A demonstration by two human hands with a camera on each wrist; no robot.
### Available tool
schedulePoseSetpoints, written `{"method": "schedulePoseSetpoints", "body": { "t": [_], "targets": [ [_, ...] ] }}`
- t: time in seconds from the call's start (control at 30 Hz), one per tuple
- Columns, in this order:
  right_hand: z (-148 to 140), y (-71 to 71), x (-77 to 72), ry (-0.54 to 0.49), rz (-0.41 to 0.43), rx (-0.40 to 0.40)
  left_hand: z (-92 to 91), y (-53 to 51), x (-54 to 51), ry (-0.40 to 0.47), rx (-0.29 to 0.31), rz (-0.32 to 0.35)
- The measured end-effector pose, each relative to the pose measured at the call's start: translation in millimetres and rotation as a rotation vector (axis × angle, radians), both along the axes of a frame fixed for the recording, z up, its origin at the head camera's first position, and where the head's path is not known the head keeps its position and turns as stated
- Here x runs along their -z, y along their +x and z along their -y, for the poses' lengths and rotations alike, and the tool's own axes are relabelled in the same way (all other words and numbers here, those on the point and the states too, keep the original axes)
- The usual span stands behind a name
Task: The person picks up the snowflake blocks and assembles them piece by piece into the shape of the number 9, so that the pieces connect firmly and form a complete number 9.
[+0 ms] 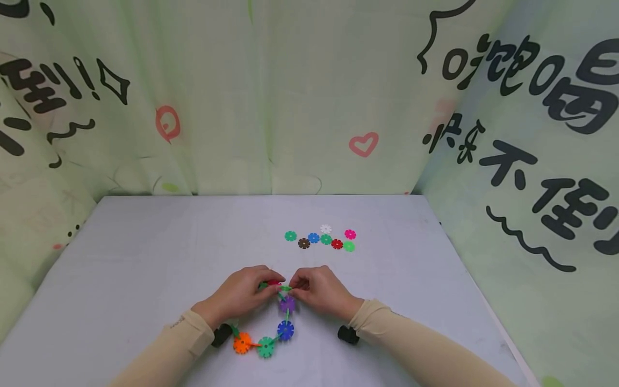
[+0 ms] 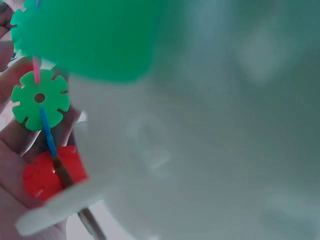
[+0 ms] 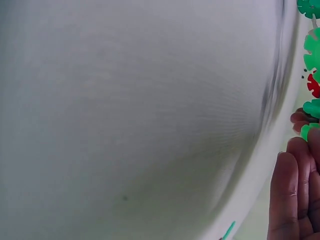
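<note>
A chain of slotted, flower-shaped plastic discs curves on the white table, with an orange disc point(image 1: 242, 343), a green disc point(image 1: 266, 347), a blue disc point(image 1: 286, 330) and a purple disc point(image 1: 287, 305) showing. My left hand point(image 1: 242, 293) grips the chain's upper part, near a pinkish-red disc point(image 1: 274, 281). From the right, my right hand point(image 1: 321, 290) pinches a light green disc point(image 1: 286, 288) just above the purple one. The left wrist view has a green disc point(image 2: 57, 97) and a red disc point(image 2: 40, 175) before the palm. Fingers point(image 3: 285, 195) show at the right wrist view's edge.
Farther back on the white table point(image 1: 169, 236) lie several loose discs, among them a brown disc point(image 1: 303, 243), a white disc point(image 1: 326, 229) and a pink disc point(image 1: 350, 234). A printed curtain point(image 1: 300, 97) hangs behind the table and along its sides.
</note>
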State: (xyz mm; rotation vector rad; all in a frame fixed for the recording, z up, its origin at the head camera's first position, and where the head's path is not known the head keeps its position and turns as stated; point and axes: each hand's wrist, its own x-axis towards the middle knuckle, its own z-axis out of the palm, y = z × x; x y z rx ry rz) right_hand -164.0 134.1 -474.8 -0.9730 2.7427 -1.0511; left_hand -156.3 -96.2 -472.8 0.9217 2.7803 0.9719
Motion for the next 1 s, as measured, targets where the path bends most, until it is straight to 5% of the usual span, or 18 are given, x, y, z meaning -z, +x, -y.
{"method": "schedulePoseSetpoints", "body": {
  "t": [0.23,0.5,1.0],
  "targets": [
    [0.6,-0.6,0.9,-0.021,0.024,0.013,1.0,0.2,-0.2,0.009,0.021,-0.024],
    [0.5,0.1,1.0,-0.023,0.035,0.012,-1.7,-1.6,2.6,-0.023,0.031,-0.184],
    [-14.9,-16.4,-3.7,0.015,0.153,0.039,-2.7,-2.2,-2.9,-0.018,0.011,-0.102]
  ]
}}
